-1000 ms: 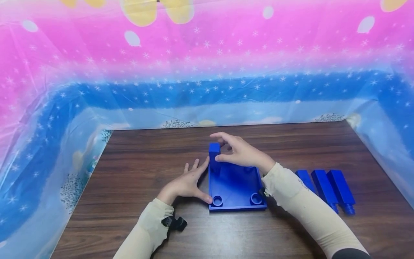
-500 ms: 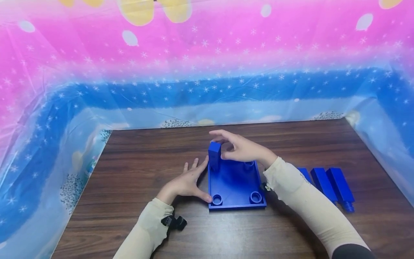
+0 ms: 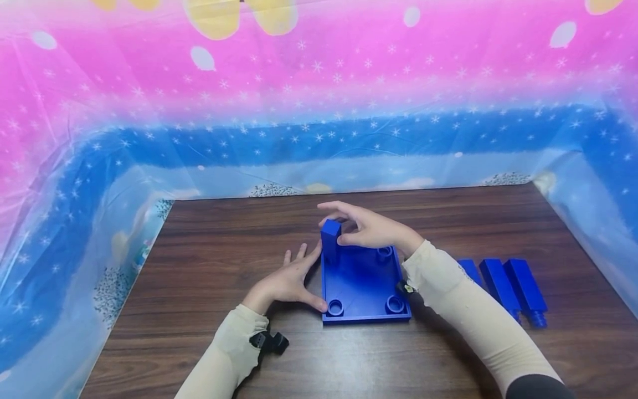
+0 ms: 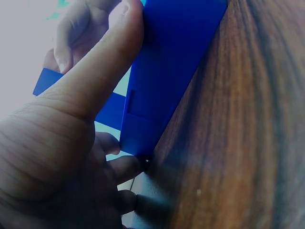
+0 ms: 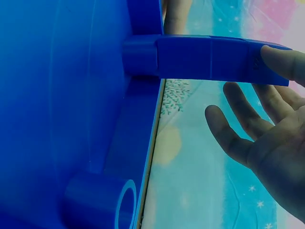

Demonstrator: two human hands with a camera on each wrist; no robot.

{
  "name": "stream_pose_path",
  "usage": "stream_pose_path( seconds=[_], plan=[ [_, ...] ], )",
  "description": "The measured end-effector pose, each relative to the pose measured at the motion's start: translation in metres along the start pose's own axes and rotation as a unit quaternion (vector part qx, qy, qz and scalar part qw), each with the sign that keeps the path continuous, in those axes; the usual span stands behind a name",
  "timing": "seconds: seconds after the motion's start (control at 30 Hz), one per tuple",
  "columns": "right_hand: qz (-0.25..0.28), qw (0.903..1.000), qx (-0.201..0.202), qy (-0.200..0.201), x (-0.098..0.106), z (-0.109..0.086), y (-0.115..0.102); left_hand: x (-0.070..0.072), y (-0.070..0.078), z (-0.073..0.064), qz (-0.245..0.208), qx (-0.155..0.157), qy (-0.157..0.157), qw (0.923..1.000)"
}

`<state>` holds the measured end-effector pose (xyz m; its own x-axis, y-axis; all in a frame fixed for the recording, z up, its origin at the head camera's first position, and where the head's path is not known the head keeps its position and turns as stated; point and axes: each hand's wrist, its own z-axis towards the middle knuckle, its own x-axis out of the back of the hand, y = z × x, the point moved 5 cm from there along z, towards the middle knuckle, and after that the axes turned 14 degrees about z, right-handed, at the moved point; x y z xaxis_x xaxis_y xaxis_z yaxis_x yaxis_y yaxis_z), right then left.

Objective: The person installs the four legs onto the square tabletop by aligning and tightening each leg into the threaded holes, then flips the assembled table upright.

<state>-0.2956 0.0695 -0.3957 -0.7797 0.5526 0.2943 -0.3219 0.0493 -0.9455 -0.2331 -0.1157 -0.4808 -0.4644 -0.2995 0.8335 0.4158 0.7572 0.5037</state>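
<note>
A square blue toy tabletop [image 3: 364,285] lies underside up, with round sockets at its corners. A blue table leg [image 3: 330,241] stands upright in the far left socket. My right hand [image 3: 376,230] holds this leg near its top, the thumb on one face and the fingers round the others. In the right wrist view, the thumb lies on the leg [image 5: 205,57] and the fingers curve below it. My left hand [image 3: 289,282] lies spread along the tabletop's left side, thumb at the near corner, index fingertip by the leg's foot. The left wrist view shows its thumb against the tabletop [image 4: 171,62].
On the right of the wooden table [image 3: 209,238], three more blue legs [image 3: 523,285] with threaded ends lie side by side, partly behind my right sleeve [image 3: 463,299]. A patterned cloth [image 3: 319,105] hangs round the back and sides.
The upright leg has turned a little about its own axis, an edge now facing forward. My right thumb and fingers have shifted round it. My left hand has stayed put.
</note>
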Motion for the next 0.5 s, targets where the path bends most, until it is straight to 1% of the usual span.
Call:
stream_pose_path(
  seconds=[0.27,0.5],
  plan=[
    [-0.034,0.9978,-0.043,0.035,0.0023,-0.002,0.0048,-0.0009,0.0004,0.0004,0.006,0.006,-0.002,1.0],
    [-0.045,0.9969,-0.045,0.046,0.0033,-0.0023,0.0061,-0.0002,-0.0001,0.0005,0.006,0.002,-0.005,1.0]
  ],
)
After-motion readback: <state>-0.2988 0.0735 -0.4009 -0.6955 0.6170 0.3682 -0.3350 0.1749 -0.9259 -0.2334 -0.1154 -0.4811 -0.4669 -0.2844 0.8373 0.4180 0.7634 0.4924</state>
